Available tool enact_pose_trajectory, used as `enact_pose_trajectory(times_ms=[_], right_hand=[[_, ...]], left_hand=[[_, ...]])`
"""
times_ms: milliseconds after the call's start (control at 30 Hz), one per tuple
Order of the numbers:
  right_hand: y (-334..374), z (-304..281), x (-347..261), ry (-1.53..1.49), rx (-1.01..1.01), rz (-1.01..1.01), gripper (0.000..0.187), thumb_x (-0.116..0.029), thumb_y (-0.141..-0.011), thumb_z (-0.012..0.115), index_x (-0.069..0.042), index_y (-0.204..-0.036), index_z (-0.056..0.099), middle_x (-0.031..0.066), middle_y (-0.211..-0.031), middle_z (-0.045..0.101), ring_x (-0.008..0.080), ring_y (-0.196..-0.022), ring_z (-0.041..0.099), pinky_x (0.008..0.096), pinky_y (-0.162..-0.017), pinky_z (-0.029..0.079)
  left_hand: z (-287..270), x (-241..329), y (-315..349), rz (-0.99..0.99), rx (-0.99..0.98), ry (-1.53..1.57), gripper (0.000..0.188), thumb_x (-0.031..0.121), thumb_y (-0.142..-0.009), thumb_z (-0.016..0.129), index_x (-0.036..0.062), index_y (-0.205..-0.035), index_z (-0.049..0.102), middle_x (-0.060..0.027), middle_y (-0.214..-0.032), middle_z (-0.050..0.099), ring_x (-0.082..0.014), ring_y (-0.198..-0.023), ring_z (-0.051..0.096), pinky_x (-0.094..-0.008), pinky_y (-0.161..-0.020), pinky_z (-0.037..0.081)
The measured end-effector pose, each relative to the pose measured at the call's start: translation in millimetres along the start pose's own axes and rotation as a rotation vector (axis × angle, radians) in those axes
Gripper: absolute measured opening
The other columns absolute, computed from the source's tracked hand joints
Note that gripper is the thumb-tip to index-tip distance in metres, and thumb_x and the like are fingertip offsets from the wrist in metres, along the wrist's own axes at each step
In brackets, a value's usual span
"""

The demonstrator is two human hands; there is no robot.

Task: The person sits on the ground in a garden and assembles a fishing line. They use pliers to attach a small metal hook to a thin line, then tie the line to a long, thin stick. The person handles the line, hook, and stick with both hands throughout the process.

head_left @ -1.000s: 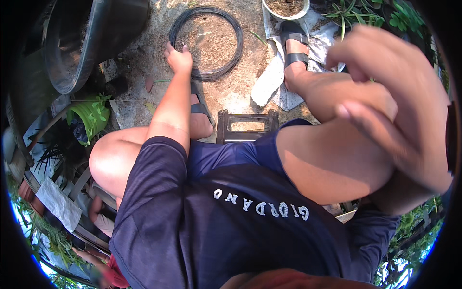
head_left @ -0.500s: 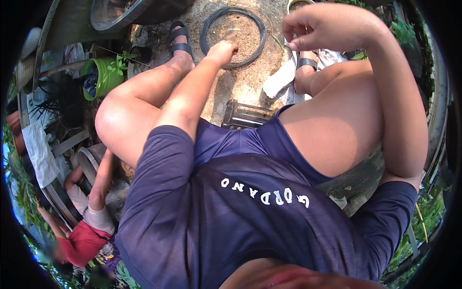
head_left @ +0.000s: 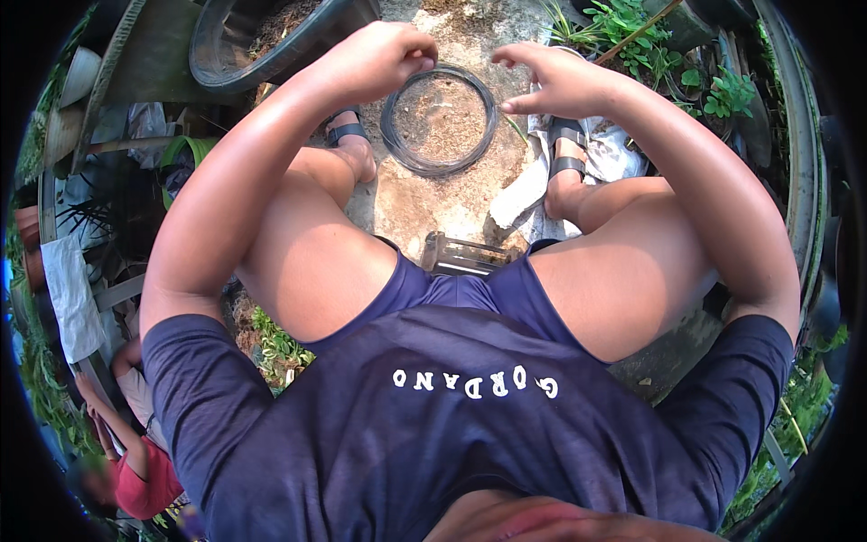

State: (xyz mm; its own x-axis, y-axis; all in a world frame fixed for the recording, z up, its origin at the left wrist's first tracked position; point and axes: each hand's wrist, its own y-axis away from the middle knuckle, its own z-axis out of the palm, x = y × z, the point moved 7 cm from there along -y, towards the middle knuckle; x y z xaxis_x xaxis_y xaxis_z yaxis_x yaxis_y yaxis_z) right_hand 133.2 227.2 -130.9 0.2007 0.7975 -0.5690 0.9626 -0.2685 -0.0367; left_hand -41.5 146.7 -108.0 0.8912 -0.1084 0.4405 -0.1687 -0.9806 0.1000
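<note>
A coil of thin dark wire lies on the concrete floor between my feet. Above its far left edge is my left hand, fingers curled and the thumb tip close to them. Whatever that grip may contain is too small to make out. My right hand hovers beyond the coil's right edge, thumb and fingers spread, with nothing visible between them. Below it, a white cloth or sack strip lies beside my sandalled right foot.
A large black tub holding soil stands far left. Leafy plants grow far right. A dark slatted stool or frame sits between my thighs. At lower left, another person in a red top is beside the railing.
My left hand has risen off the coil, moving away and slightly left. My right hand has moved left and its fingers have spread. The other person's arms have shifted.
</note>
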Motion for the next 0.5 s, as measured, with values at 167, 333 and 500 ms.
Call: enact_pose_trajectory(times_ms=[167,333,500], right_hand=[[-28,15,41,-0.281,0.003,0.178,0.03,-0.025,-0.097,0.066,-0.004,-0.117,0.068,0.0067,-0.099,0.071,0.0122,-0.082,0.06,0.0317,-0.079,0.052],[-27,-58,68,-0.469,0.487,0.413,0.016,-0.012,-0.096,0.063,-0.002,-0.106,0.069,0.0059,-0.091,0.07,0.013,-0.079,0.065,0.0276,-0.07,0.052],[-14,-113,72,-0.686,0.87,0.242,0.021,-0.019,-0.1,0.062,-0.005,-0.115,0.065,0.0069,-0.104,0.07,0.0118,-0.086,0.065,0.0256,-0.076,0.052]], left_hand=[[-50,12,-15,0.047,0.26,0.133,0.022,0.023,-0.098,0.062,0.0029,-0.106,0.068,-0.006,-0.09,0.068,-0.0162,-0.087,0.064,-0.0326,-0.078,0.051],[-89,34,-6,-0.151,0.363,0.338,0.018,0.015,-0.097,0.063,0.0003,-0.104,0.069,-0.0051,-0.084,0.068,-0.0131,-0.073,0.059,-0.0284,-0.069,0.05],[-122,-3,11,-0.218,0.359,0.376,0.023,0.019,-0.1,0.059,0.0014,-0.113,0.065,-0.0023,-0.085,0.065,-0.0081,-0.076,0.056,-0.0254,-0.07,0.048]])
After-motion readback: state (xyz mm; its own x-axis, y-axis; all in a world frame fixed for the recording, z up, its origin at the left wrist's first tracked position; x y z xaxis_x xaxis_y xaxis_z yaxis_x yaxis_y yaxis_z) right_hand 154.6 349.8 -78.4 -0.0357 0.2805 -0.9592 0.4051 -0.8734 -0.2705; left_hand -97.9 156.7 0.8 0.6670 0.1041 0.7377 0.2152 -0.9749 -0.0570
